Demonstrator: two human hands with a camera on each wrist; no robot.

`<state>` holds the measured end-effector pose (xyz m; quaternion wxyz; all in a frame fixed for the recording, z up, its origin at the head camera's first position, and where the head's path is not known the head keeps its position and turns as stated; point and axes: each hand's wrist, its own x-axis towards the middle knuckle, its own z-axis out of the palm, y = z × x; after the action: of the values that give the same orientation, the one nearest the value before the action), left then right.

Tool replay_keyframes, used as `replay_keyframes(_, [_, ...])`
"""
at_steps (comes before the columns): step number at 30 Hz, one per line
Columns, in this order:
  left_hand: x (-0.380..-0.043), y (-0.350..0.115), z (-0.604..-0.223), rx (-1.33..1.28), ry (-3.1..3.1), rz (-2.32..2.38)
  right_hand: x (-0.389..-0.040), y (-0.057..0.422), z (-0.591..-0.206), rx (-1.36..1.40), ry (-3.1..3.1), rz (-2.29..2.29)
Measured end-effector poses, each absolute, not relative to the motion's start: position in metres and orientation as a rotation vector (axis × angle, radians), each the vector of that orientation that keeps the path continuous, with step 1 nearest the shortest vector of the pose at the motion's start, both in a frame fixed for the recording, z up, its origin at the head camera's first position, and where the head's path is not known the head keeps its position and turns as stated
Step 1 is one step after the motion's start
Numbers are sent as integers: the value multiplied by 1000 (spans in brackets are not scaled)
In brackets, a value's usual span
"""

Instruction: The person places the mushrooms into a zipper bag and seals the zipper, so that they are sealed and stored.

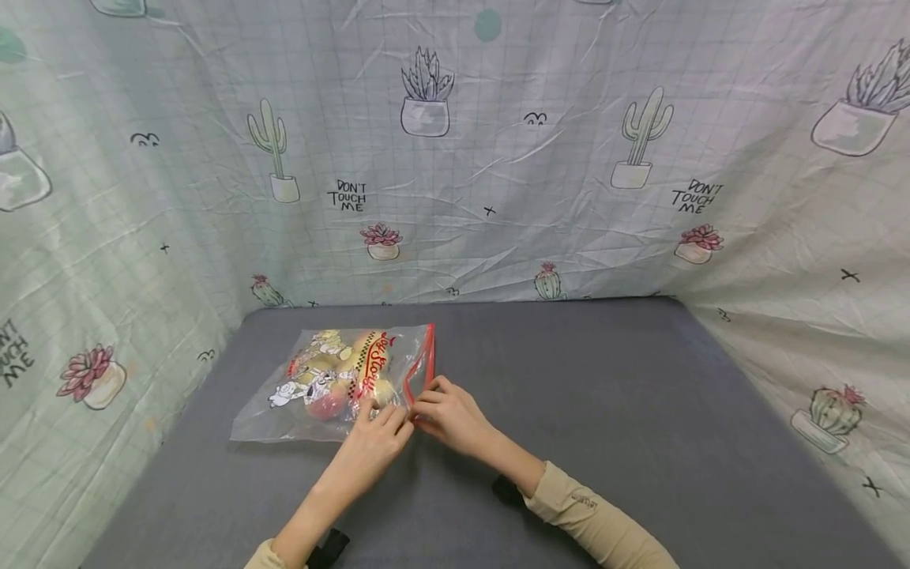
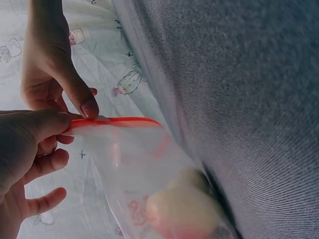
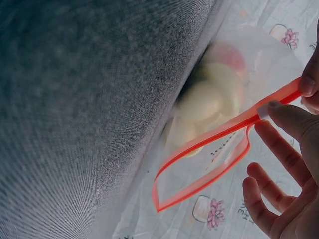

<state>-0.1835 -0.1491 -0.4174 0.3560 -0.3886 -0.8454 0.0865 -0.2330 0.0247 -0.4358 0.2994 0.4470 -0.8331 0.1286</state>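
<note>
A clear slider zip bag (image 1: 273, 423) with printed cartoon figures and red lettering lies on the grey surface. Inside it are several round fruits (image 3: 202, 102), pale yellow and reddish, blurred by the plastic. The red zip edge (image 1: 430, 352) faces right, and its far part gapes in a loop. At the near corner of that edge, my left hand (image 1: 378, 436) pinches the bag between thumb and forefinger. Right beside it, my right hand (image 1: 455, 415) pinches the small white slider (image 3: 263, 110) on the zip, its other fingers loosely bent in the right wrist view.
The grey table (image 1: 611, 427) extends to the right of the bag and in front of it. A cloth (image 1: 490, 158) printed with potted cacti hangs behind the table and along both sides. Dark straps (image 1: 329, 547) show at the wrists.
</note>
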Motion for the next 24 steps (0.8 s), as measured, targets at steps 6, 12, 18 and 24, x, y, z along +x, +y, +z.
replay_keyframes(6, [-181, -148, -419, -994, -2197, 243, -234, 26, -436, 1186, -2198, 345])
replay_keyframes(12, [-178, -147, -418, -988, -2228, 289, -237, 25, -437, 1181, -2211, 353])
replay_keyframes(18, [-176, -147, -417, -989, -2234, 320, -240, 25, -435, 1200, -2187, 331])
replay_keyframes(24, [-177, -148, -415, -984, -2236, 337, -244, 23, -434, 1195, -2181, 303])
